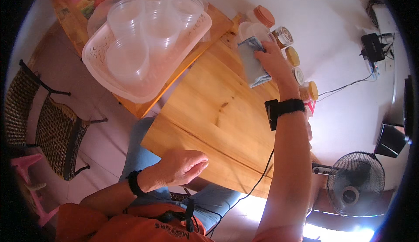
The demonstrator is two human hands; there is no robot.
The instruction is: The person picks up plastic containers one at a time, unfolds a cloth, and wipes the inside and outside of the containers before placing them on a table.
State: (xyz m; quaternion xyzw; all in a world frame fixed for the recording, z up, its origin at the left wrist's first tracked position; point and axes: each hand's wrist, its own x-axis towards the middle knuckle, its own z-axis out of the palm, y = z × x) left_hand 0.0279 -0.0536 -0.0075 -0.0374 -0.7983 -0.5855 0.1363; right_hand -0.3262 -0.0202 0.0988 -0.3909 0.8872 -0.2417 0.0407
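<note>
Up by the wall, at the far edge of the wooden table (pixel 209 98), my right hand (pixel 275 60) grips a folded grey-blue cloth (pixel 252 63). Its thumb presses on the top of the cloth, whose lower end rests on or just over the tabletop. Directly behind the cloth stands a clear plastic container (pixel 248 29), partly covered by it. My left hand (pixel 175 168) hovers over the near table edge above my lap, fingers curled together, with nothing visible in it. Both wrists wear black bands.
On an adjoining wooden table at upper left, a pink plastic basket (pixel 147 88) holds stacks of clear plastic cups (pixel 127 57). Lidded jars (pixel 292 56) line the wall. A black cable (pixel 262 176) crosses the near table edge. A fan (pixel 355 183) stands right, a woven chair (pixel 59 134) left.
</note>
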